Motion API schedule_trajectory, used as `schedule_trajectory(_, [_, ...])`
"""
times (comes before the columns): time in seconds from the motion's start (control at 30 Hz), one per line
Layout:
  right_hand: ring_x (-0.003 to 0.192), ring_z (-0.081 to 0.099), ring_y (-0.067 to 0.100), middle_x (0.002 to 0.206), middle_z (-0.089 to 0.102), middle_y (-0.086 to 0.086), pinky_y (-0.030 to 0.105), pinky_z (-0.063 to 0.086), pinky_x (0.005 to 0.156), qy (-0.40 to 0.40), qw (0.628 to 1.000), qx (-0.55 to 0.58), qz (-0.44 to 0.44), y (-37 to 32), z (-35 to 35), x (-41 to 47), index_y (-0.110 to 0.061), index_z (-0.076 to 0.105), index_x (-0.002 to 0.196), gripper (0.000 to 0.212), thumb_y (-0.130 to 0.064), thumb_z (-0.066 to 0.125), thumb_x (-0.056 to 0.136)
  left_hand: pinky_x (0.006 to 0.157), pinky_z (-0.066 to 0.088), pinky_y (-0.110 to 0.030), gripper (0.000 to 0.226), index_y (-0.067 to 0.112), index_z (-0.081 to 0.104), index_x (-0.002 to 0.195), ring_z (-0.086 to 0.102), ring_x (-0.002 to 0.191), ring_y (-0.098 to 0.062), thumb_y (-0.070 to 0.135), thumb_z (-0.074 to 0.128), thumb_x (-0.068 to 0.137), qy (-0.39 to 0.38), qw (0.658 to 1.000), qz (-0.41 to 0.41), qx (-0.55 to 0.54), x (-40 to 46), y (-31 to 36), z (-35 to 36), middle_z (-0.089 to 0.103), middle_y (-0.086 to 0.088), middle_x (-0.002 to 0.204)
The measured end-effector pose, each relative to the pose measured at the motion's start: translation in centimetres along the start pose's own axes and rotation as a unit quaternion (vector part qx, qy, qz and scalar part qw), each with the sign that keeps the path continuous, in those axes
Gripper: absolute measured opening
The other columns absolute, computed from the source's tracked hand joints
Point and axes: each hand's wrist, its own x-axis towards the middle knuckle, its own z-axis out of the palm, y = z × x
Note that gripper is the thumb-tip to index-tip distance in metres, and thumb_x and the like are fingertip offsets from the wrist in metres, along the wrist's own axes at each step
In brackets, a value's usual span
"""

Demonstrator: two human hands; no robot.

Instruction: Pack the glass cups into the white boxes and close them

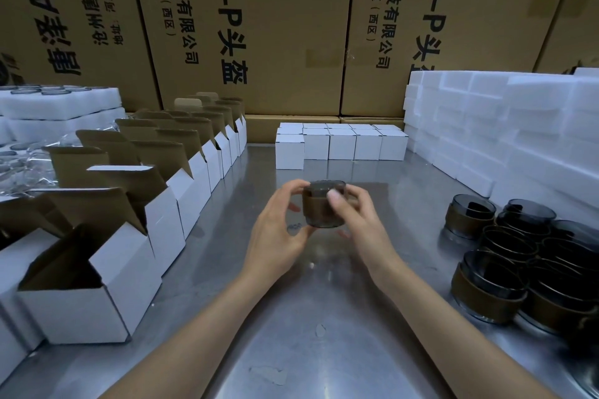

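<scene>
Two hands hold one glass cup above the middle of the steel counter, level with the open white boxes lined along its left edge. Behind stand tall brown cartons, their print reading in part "4.0-P" and "科技有限公司", with "(西区)" in smaller type; the rest is cut off or inverted. White foam blocks are stacked at right; closed white boxes sit in rows at the back. More banded glass cups cluster at the near right. The left hand and right hand each curl their fingers round the cup's brown band, thumbs in front. Likely hazards, in order of scale: an elbow swing could topple the crowded cups; the raised box flaps could catch the cup on entry; smooth glass could slip through a light pinch onto hard steel.
</scene>
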Motion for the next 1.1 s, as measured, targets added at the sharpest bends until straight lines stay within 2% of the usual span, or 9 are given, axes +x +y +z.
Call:
schedule_trajectory(0.1, [0.109,0.055,0.002,0.113,0.060,-0.011,0.008,0.045,0.080,0.002,0.995,-0.070,-0.069,0.6,0.2,-0.1,-0.031,0.052,0.110,0.032,-0.029,0.071,0.084,0.088,0.051,-0.032,0.061,0.028,0.046,0.120,0.059,0.096,-0.008,-0.011,0.058,0.074,-0.032,0.999,-0.023,-0.022,-0.2,0.1,-0.1,0.055,0.012,0.118])
schedule_trajectory(0.17, [0.109,0.055,0.002,0.113,0.061,-0.010,0.006,0.044,0.080,0.004,0.994,-0.076,-0.082,0.9,0.0,0.0,-0.029,0.054,0.110,0.032,-0.022,0.071,0.084,0.091,0.050,-0.032,0.065,0.033,0.041,0.118,0.058,0.103,-0.008,-0.010,0.053,0.072,-0.066,0.997,-0.035,-0.026,-0.3,0.1,-0.1,0.051,0.013,0.119])
schedule_trajectory(0.4, [0.103,0.059,0.003,0.102,0.062,-0.014,0.025,0.048,0.090,-0.026,0.988,-0.151,-0.032,2.0,-1.0,0.3,-0.034,0.051,0.100,0.030,-0.025,0.072,0.082,0.091,0.048,-0.040,0.060,0.028,0.034,0.124,0.054,0.108,-0.015,0.016,0.051,0.067,-0.144,0.986,-0.085,0.010,-0.8,0.4,-0.2,0.048,0.009,0.121])
schedule_trajectory(0.57, [0.107,0.058,0.013,0.111,0.060,-0.007,0.032,0.045,0.094,-0.044,0.975,-0.218,-0.025,2.0,-1.1,0.2,-0.029,0.047,0.117,0.037,-0.028,0.066,0.086,0.088,0.049,-0.040,0.068,0.027,0.023,0.132,0.054,0.104,-0.022,0.017,0.050,0.071,-0.189,0.974,-0.111,0.061,-1.3,1.0,-0.5,0.039,0.004,0.132])
schedule_trajectory(0.7, [0.104,0.056,0.010,0.108,0.059,-0.012,0.020,0.040,0.080,-0.048,0.974,-0.222,-0.020,1.8,-1.1,0.0,-0.031,0.045,0.119,0.036,-0.033,0.063,0.088,0.088,0.048,-0.039,0.071,0.026,0.017,0.140,0.052,0.116,-0.024,0.006,0.049,0.079,-0.184,0.970,-0.119,0.106,-1.4,1.1,-0.5,0.040,0.002,0.142])
schedule_trajectory(0.83, [0.108,0.057,0.009,0.107,0.059,-0.016,0.023,0.039,0.086,-0.034,0.978,-0.205,-0.012,1.6,-1.0,-0.1,-0.028,0.047,0.121,0.036,-0.042,0.058,0.090,0.083,0.043,-0.032,0.072,0.023,0.019,0.144,0.048,0.120,-0.023,0.005,0.047,0.079,-0.157,0.968,-0.111,0.163,-2.0,1.5,-0.7,0.043,0.003,0.142])
schedule_trajectory(0.93, [0.109,0.055,0.009,0.109,0.059,-0.015,0.027,0.039,0.093,-0.025,0.976,-0.217,-0.010,1.6,-1.0,-0.1,-0.029,0.048,0.121,0.036,-0.047,0.056,0.090,0.098,0.036,-0.033,0.065,0.020,0.027,0.143,0.041,0.127,-0.022,0.013,0.048,0.083,-0.132,0.945,-0.106,0.279,-2.8,2.4,-1.6,0.041,0.002,0.142])
schedule_trajectory(1.0, [0.109,0.055,0.009,0.110,0.059,-0.014,0.027,0.039,0.093,-0.021,0.975,-0.221,-0.008,1.7,-1.0,0.0,-0.029,0.049,0.121,0.036,-0.048,0.056,0.090,0.112,0.021,-0.039,0.054,0.022,0.036,0.137,0.028,0.135,-0.020,0.020,0.046,0.085,-0.118,0.914,-0.075,0.382,-3.3,3.5,-2.5,0.036,0.003,0.144])
schedule_trajectory(1.1, [0.108,0.055,0.008,0.107,0.060,-0.016,0.025,0.037,0.090,-0.016,0.976,-0.216,-0.007,1.8,-1.1,0.1,-0.030,0.050,0.118,0.032,-0.046,0.056,0.091,0.114,0.011,-0.050,0.041,0.020,0.051,0.126,0.019,0.141,-0.027,0.025,0.052,0.085,-0.032,0.888,-0.052,0.455,-3.5,5.6,-4.9,0.034,-0.003,0.147])
